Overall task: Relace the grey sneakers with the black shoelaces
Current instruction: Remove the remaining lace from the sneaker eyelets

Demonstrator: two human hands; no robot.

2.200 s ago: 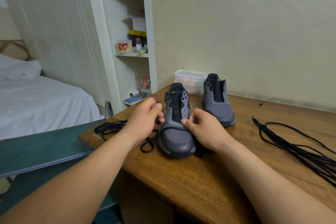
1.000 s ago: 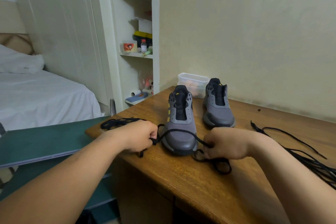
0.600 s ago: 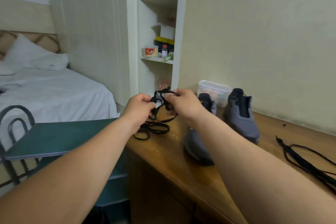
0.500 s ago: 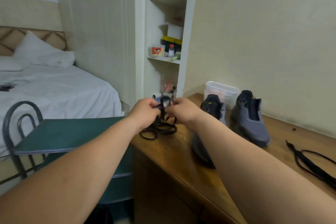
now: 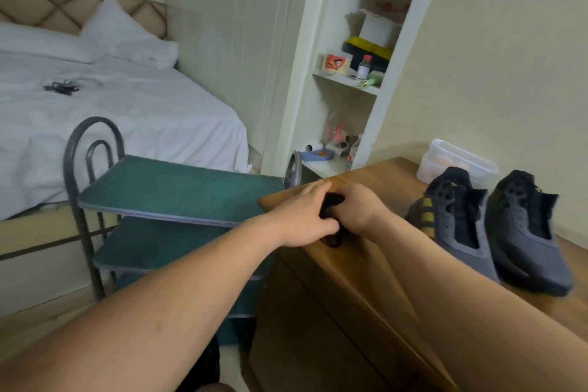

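Grey sneakers stand side by side, right of frame, on desk, no laces visible. Left hand and right hand meet at centre, fingers curled round bunched black shoelace; probably gathering it to prevent tangling.

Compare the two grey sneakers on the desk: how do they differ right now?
The striped sneaker shows yellow stripes on its side; the second sneaker shows none from this view. The striped sneaker's toe is hidden behind the right forearm; the second sneaker's toe is in full view. Shared: both are grey with black tongues, stand upright side by side with toes toward the camera, and no lace is visible in either.
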